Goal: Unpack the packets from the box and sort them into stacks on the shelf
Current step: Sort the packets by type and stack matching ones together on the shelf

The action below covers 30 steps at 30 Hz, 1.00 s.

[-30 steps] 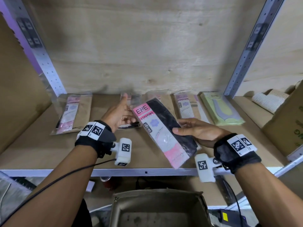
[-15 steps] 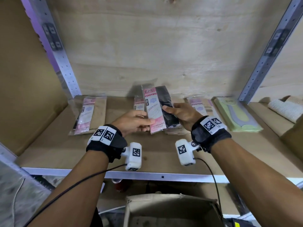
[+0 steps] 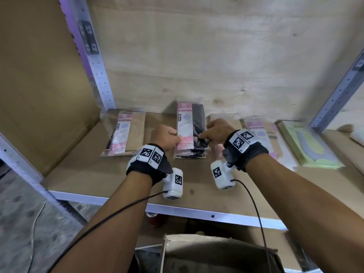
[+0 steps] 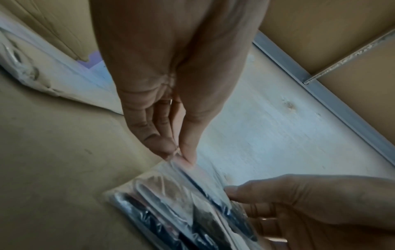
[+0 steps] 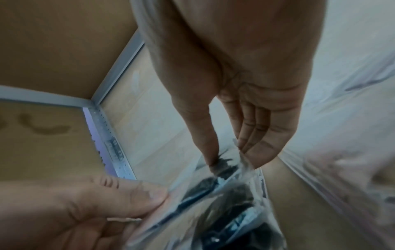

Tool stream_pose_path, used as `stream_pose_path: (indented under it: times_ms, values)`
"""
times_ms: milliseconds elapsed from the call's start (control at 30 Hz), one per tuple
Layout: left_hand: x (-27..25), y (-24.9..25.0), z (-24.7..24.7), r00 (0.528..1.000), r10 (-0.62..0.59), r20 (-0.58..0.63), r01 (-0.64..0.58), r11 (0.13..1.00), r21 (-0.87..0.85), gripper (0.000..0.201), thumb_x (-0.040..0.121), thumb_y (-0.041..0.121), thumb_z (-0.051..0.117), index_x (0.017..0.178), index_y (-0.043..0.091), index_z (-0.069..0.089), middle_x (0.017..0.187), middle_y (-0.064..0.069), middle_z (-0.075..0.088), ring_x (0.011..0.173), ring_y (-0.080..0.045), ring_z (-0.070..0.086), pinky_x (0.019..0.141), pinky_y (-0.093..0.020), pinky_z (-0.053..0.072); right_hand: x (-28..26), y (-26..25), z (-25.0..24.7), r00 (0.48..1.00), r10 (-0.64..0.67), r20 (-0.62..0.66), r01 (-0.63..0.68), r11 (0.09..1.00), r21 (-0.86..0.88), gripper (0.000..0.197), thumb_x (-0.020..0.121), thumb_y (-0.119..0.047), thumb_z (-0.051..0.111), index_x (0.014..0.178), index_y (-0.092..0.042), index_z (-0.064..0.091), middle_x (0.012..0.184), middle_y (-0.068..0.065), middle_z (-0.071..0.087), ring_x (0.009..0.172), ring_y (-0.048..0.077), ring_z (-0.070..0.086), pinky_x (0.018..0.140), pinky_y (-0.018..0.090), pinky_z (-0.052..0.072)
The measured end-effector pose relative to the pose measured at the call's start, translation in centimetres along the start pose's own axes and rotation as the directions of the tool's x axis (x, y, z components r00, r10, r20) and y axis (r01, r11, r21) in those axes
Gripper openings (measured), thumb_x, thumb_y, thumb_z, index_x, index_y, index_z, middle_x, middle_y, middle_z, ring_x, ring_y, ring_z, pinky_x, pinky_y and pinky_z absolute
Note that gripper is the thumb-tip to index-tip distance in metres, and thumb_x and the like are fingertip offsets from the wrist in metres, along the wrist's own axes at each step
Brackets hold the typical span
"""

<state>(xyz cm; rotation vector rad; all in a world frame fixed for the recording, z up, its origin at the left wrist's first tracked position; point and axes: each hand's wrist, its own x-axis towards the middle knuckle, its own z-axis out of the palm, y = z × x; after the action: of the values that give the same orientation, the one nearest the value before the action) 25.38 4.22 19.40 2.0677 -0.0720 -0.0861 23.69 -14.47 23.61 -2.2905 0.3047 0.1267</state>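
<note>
- A black-and-pink packet (image 3: 190,127) was held at the middle of the shelf (image 3: 110,174), on top of a stack of similar black packets (image 3: 190,154), with its printed top end pointing to the far wall.
- The left hand (image 3: 164,137) was seen pinching the packet's near left edge between thumb and fingers; the wrist view showed the fingertips (image 4: 164,145) pressed together on the clear wrapper (image 4: 186,199).
- The right hand (image 3: 215,131) was seen pinching the near right edge of the same packet, thumb on top and fingers (image 5: 262,148) closed on the plastic.
- A tan-and-pink packet stack (image 3: 126,134) lay to the left on the shelf, apart from the middle stack.
- To the right, more pink-labelled packets (image 3: 260,134) lay partly hidden behind the right wrist, and a yellow-green packet stack (image 3: 307,146) lay further right, beside the metal upright (image 3: 334,97).
- The box (image 3: 216,251) was seen below the shelf's near edge, between the forearms, with its top open; its contents could not be made out.
- A second metal upright (image 3: 94,62) stood at the shelf's far left corner, against a cardboard side panel (image 3: 39,75).
</note>
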Motion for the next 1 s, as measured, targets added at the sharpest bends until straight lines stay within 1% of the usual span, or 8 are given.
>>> stream_pose_path:
  times_ms: [167, 400, 533, 633, 733, 833, 900, 1000]
  values:
    - [0.0, -0.3, 0.1, 0.999, -0.045, -0.017, 0.045, 0.999, 0.016, 0.028, 0.080, 0.010, 0.083, 0.105, -0.001, 0.075, 0.104, -0.017, 0.075, 0.100, -0.032, 0.072, 0.094, -0.045, 0.057, 0.2, -0.2, 0.8, 0.999, 0.020, -0.027, -0.023, 0.993, -0.115, 0.041, 0.080, -0.020, 0.081, 0.111, 0.000, 0.065, 0.107, 0.013, 0.071, 0.098, 0.025, 0.069, 0.086, 0.037, 0.059]
    - [-0.6, 0.0, 0.0, 0.999, -0.032, 0.012, 0.031, 0.991, 0.130, 0.029, 0.082, 0.018, 0.082, 0.106, 0.003, 0.076, 0.105, -0.012, 0.077, 0.094, -0.026, 0.073, 0.086, -0.033, 0.059, 0.0, -0.4, 1.3, 0.999, 0.032, -0.019, -0.035, 0.971, -0.236, 0.027, 0.082, -0.022, 0.079, 0.096, -0.002, 0.067, 0.093, 0.011, 0.066, 0.082, 0.021, 0.060, 0.055, 0.024, 0.044]
    - [-1.0, 0.3, 0.0, 0.999, -0.025, 0.021, 0.022, 0.987, 0.161, 0.028, 0.084, 0.019, 0.081, 0.105, 0.002, 0.077, 0.104, -0.013, 0.077, 0.095, -0.030, 0.073, 0.090, -0.041, 0.059, 0.0, -0.2, 1.4, 0.999, 0.027, -0.021, -0.031, 0.963, -0.268, 0.034, 0.082, -0.023, 0.079, 0.104, 0.001, 0.070, 0.103, 0.013, 0.072, 0.092, 0.023, 0.067, 0.067, 0.027, 0.051]
    - [-1.1, 0.3, 0.0, 0.999, -0.019, 0.027, 0.014, 0.983, 0.183, 0.026, 0.084, 0.018, 0.080, 0.103, 0.002, 0.078, 0.103, -0.013, 0.077, 0.094, -0.030, 0.073, 0.089, -0.041, 0.059, 0.1, 0.0, 1.5, 1.000, 0.009, -0.020, -0.015, 0.956, -0.294, 0.035, 0.081, -0.023, 0.079, 0.105, 0.001, 0.070, 0.101, 0.013, 0.072, 0.089, 0.022, 0.067, 0.059, 0.025, 0.051]
    - [-1.1, 0.3, 0.1, 0.999, -0.009, 0.034, 0.002, 0.980, 0.197, 0.023, 0.084, 0.018, 0.079, 0.101, 0.002, 0.078, 0.100, -0.013, 0.078, 0.092, -0.030, 0.073, 0.088, -0.041, 0.059, 0.1, -0.1, 1.6, 1.000, 0.003, -0.017, -0.008, 0.945, -0.326, 0.037, 0.082, -0.024, 0.078, 0.104, 0.003, 0.068, 0.102, 0.014, 0.069, 0.093, 0.025, 0.067, 0.063, 0.027, 0.051]
    - [-1.2, 0.2, -0.3, 0.999, 0.045, 0.018, -0.048, 0.972, 0.228, 0.016, 0.086, 0.024, 0.078, 0.079, 0.010, 0.074, 0.080, -0.001, 0.067, 0.078, -0.026, 0.063, 0.078, -0.035, 0.053, -0.2, -0.6, 1.5, 1.000, -0.020, -0.001, 0.017, 0.915, -0.404, 0.032, 0.084, -0.024, 0.075, 0.099, -0.001, 0.061, 0.095, 0.011, 0.062, 0.086, 0.023, 0.060, 0.060, 0.026, 0.049]
    - [-1.3, 0.0, -1.4, 0.996, 0.081, -0.029, -0.073, 0.975, 0.209, 0.032, 0.089, 0.033, 0.073, 0.068, 0.014, 0.059, 0.069, -0.004, 0.050, 0.072, -0.020, 0.048, 0.068, -0.031, 0.039, -0.2, -1.2, 0.9, 0.997, -0.069, -0.044, 0.045, 0.910, -0.412, 0.032, 0.085, -0.021, 0.073, 0.106, -0.001, 0.061, 0.100, 0.011, 0.062, 0.088, 0.024, 0.059, 0.068, 0.030, 0.052]
    - [-0.8, -0.4, -5.0, 0.978, 0.089, -0.188, -0.056, 0.984, 0.172, 0.041, 0.094, 0.042, 0.064, 0.083, 0.003, 0.069, 0.082, -0.014, 0.065, 0.078, -0.026, 0.059, 0.077, -0.038, 0.049, 0.3, -2.8, 0.2, 0.964, -0.220, -0.147, 0.145, 0.904, -0.403, 0.039, 0.090, -0.021, 0.063, 0.124, -0.004, 0.056, 0.123, 0.013, 0.058, 0.112, 0.029, 0.056, 0.085, 0.032, 0.047]
